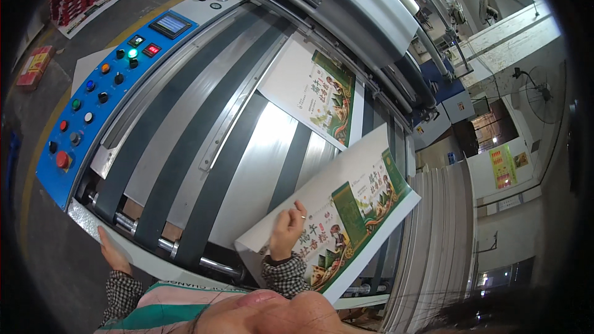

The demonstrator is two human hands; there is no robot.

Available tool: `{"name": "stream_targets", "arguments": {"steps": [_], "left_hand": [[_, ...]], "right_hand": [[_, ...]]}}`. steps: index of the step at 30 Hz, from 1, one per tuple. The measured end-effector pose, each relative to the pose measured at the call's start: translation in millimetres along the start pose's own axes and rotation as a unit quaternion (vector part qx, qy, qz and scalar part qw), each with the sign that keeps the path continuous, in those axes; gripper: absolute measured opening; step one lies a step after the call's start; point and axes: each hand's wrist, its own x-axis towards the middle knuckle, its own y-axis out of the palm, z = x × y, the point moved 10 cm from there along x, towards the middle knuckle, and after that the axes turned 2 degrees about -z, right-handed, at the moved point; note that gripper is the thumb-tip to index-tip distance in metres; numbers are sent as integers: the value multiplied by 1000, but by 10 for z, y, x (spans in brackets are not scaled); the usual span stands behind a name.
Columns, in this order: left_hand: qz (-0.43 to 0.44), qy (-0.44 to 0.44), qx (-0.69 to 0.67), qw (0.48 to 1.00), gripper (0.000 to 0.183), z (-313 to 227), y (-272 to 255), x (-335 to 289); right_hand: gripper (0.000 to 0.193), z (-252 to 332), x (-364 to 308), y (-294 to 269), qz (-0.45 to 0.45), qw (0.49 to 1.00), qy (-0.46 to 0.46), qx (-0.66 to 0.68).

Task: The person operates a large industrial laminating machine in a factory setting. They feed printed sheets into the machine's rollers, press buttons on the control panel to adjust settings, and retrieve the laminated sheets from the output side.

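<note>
My left hand (114,253) rests at the near left corner of the machine's white front rail (148,260), its visible fingers stretched out. My right hand (287,230) is over the near part of a large printed sheet (352,192), fingers loosely bent and a ring on one. No sheet edge shows between these fingers. White and green with coloured pictures, the sheet lies slantwise above the belts, its far right part curling up. Farther back, a second printed sheet (309,89) lies flat on the dark conveyor belts (213,201), just below the rollers.
A blue control panel (111,93) with buttons, knobs and a small screen runs along the left side. Rollers (346,25) carrying a wide grey-white web cross the far end. To the right stands a tall stack of sheets (436,229). A wall fan (538,91) is beyond.
</note>
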Motion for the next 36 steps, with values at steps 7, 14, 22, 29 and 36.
{"name": "stream_targets", "arguments": {"steps": [7,14,22,29,36], "left_hand": [[-20,-16,-62,998,71,-44,-181,-113],[-70,29,9,997,69,-238,-245,-287],[-83,70,36,993,65,-147,-583,-163],[-49,8,-57,997,63,-63,-556,-184],[-78,72,33,994,63,-78,-735,-164]], "right_hand": [[9,261,-249,677,222,973,-52,40],[49,-836,341,-550,48,972,109,-203],[85,-859,279,-630,120,880,59,-456],[85,-874,324,-553,170,870,46,-460],[86,-853,212,-582,209,864,26,-457]]}}
